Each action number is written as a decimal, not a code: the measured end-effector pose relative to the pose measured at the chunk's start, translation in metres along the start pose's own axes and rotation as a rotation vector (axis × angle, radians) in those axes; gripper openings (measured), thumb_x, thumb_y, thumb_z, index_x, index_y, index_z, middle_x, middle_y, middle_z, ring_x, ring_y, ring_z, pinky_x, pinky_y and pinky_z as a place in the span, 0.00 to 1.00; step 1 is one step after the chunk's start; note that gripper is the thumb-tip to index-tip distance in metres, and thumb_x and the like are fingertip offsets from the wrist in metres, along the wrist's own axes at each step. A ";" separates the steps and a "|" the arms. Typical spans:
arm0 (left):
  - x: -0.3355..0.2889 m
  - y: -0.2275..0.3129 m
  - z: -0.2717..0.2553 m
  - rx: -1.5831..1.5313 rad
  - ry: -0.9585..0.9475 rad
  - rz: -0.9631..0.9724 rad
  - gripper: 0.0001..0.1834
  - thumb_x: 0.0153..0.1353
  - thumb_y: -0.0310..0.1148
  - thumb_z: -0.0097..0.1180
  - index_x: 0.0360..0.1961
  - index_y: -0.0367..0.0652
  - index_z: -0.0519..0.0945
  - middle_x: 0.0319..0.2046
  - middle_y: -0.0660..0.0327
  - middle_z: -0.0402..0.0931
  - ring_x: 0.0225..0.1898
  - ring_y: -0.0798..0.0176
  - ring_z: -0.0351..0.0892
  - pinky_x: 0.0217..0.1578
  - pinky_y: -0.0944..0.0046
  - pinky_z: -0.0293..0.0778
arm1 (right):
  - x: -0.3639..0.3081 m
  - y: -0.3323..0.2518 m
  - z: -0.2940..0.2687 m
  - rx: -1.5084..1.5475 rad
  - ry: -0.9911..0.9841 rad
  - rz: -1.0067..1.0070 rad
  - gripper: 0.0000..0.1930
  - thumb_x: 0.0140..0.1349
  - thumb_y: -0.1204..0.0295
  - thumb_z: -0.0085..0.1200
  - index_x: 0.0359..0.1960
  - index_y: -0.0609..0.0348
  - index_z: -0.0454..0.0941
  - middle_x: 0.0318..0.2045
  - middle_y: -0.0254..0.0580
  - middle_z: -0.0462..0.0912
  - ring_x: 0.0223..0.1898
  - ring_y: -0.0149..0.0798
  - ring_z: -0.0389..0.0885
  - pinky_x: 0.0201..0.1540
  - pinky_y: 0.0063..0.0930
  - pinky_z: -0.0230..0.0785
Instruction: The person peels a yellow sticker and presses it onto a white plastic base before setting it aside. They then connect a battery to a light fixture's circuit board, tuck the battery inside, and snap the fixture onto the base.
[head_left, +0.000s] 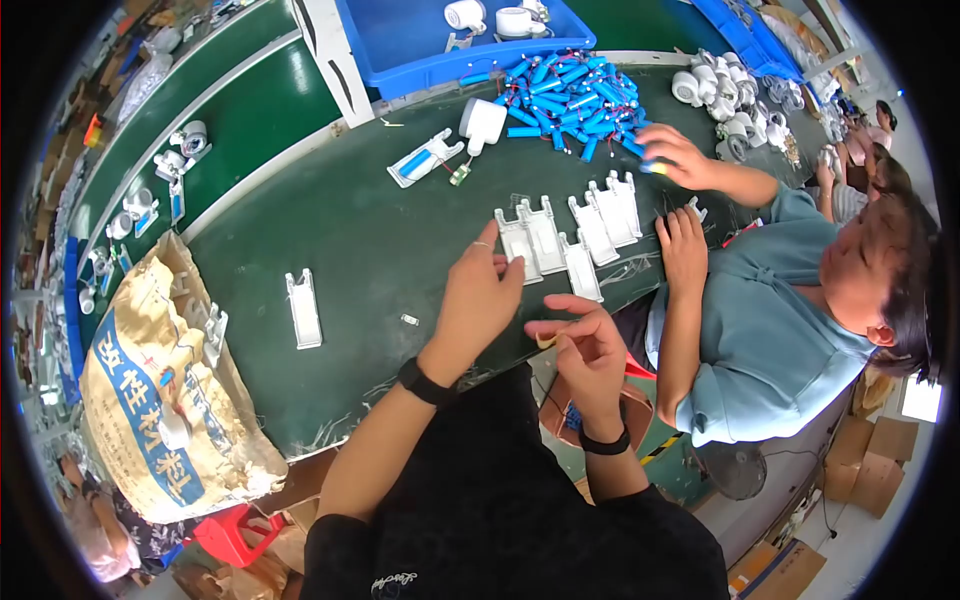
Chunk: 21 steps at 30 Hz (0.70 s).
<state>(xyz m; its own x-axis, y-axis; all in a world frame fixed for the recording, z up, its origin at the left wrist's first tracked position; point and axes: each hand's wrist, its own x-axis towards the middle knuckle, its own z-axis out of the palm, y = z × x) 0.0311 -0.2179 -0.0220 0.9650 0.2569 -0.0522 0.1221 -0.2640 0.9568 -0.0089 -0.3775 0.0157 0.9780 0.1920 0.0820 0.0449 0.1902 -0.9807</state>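
My left hand is at the left end of a row of white plastic trays, its thumb and forefinger closed on the edge of the leftmost white plastic tray. At the table's front edge my right hand pinches a small pale yellow piece, whose kind I cannot make out. Other white trays stand side by side to the right. A single white tray lies apart on the left, and a tiny white part rests between it and my left hand.
Across the table are a heap of blue battery cells, a blue bin and white round housings. A co-worker's hand holds a blue piece at right. A tray with a blue cell lies far left of centre; a sack stands left.
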 end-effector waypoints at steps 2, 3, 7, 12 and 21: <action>-0.008 0.011 -0.005 -0.010 0.007 -0.020 0.30 0.61 0.32 0.61 0.62 0.30 0.71 0.44 0.41 0.79 0.41 0.49 0.83 0.41 0.56 0.79 | -0.002 -0.001 -0.001 0.129 -0.033 0.125 0.08 0.60 0.89 0.47 0.37 0.64 0.71 0.53 0.51 0.75 0.43 0.39 0.83 0.48 0.30 0.75; -0.016 0.018 -0.020 0.121 0.062 0.071 0.28 0.61 0.33 0.62 0.60 0.31 0.73 0.44 0.42 0.79 0.43 0.47 0.82 0.44 0.55 0.78 | -0.003 0.005 -0.005 0.166 -0.052 0.143 0.07 0.61 0.88 0.47 0.37 0.63 0.71 0.53 0.52 0.75 0.40 0.38 0.83 0.46 0.30 0.75; -0.043 -0.005 -0.130 0.715 0.402 0.125 0.26 0.57 0.38 0.67 0.54 0.35 0.77 0.48 0.46 0.78 0.51 0.41 0.76 0.53 0.50 0.73 | 0.002 0.021 0.004 0.468 -0.070 0.313 0.07 0.61 0.86 0.47 0.38 0.62 0.71 0.47 0.50 0.77 0.35 0.35 0.80 0.41 0.27 0.73; -0.073 -0.047 -0.193 0.997 0.510 -0.080 0.31 0.49 0.44 0.72 0.48 0.34 0.78 0.46 0.48 0.75 0.49 0.42 0.75 0.50 0.51 0.74 | 0.018 0.029 0.056 0.643 -0.277 0.616 0.06 0.59 0.81 0.43 0.36 0.64 0.71 0.31 0.42 0.75 0.27 0.27 0.65 0.33 0.24 0.62; -0.094 -0.005 -0.145 0.625 0.378 0.035 0.20 0.53 0.35 0.69 0.45 0.38 0.79 0.42 0.55 0.79 0.34 0.57 0.82 0.35 0.59 0.79 | 0.039 0.045 0.134 -0.122 -0.482 0.581 0.17 0.71 0.62 0.53 0.44 0.69 0.78 0.28 0.32 0.78 0.31 0.25 0.72 0.34 0.22 0.64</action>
<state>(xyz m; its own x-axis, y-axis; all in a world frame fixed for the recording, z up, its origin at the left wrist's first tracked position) -0.0941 -0.1064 0.0197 0.8386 0.5121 0.1858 0.3114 -0.7305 0.6078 0.0034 -0.2322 -0.0013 0.6555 0.6330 -0.4119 -0.3997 -0.1719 -0.9004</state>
